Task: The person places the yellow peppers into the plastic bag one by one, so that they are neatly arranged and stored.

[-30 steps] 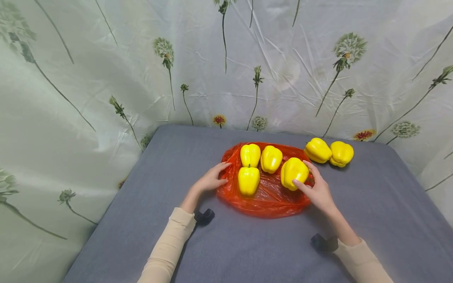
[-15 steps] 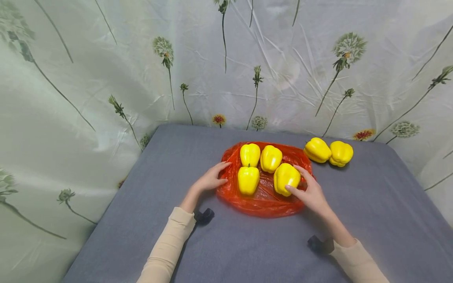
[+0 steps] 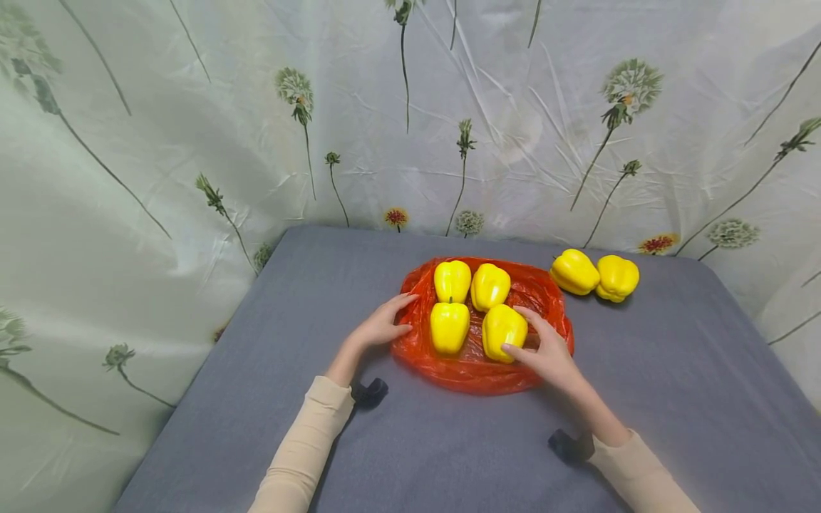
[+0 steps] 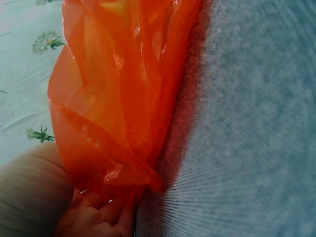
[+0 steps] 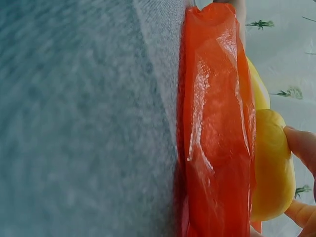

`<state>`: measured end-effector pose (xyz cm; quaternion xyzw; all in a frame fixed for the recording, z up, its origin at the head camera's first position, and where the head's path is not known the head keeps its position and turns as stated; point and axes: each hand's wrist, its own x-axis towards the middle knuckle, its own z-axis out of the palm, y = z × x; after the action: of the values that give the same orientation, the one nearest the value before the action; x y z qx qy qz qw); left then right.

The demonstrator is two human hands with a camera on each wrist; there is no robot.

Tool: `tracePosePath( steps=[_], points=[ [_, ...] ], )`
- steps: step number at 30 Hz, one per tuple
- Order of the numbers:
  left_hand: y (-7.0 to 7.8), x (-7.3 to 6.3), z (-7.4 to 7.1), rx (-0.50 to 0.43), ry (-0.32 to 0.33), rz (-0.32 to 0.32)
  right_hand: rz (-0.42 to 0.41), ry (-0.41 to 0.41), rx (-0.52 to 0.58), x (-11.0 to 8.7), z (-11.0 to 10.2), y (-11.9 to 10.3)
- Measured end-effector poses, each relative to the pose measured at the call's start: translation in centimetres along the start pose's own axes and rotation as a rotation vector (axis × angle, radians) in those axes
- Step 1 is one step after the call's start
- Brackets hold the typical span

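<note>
Flowered sheeting (image 3: 410, 160) backs the bag (image 3: 474, 377) on grey cloth (image 3: 462, 456).

Soft even light, highlights on the peppers (image 3: 450, 328), wrist views dimmer — tabletop (image 5: 94, 143) blurred

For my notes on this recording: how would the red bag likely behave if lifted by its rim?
Probably floppy: the red bag is thin, creased film, partly see-through in the left wrist view. It may be slippery, given its shiny surface. With yellow peppers inside, it would likely sag, and their rounded sides suggest they could roll together.
</note>
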<state>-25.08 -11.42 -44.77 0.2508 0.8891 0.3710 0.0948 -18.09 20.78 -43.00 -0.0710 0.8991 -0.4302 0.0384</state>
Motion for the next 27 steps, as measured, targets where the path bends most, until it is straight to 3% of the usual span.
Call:
tracePosePath(
  steps=[10,17,27],
  points=[
    [-0.1,0.0,0.1,-0.002,-0.007,-0.009,-0.077,-0.012,-0.071,0.1,0.8,-0.4],
    [-0.1,0.0,0.0,-0.018,-0.005,-0.003,-0.077,-0.047,-0.149,0.3,0.8,-0.5],
    [-0.4,0.2,0.0,-0.012,-0.017,-0.026,-0.092,-0.058,-0.153,0.6,1.1,-0.9]
  ],
)
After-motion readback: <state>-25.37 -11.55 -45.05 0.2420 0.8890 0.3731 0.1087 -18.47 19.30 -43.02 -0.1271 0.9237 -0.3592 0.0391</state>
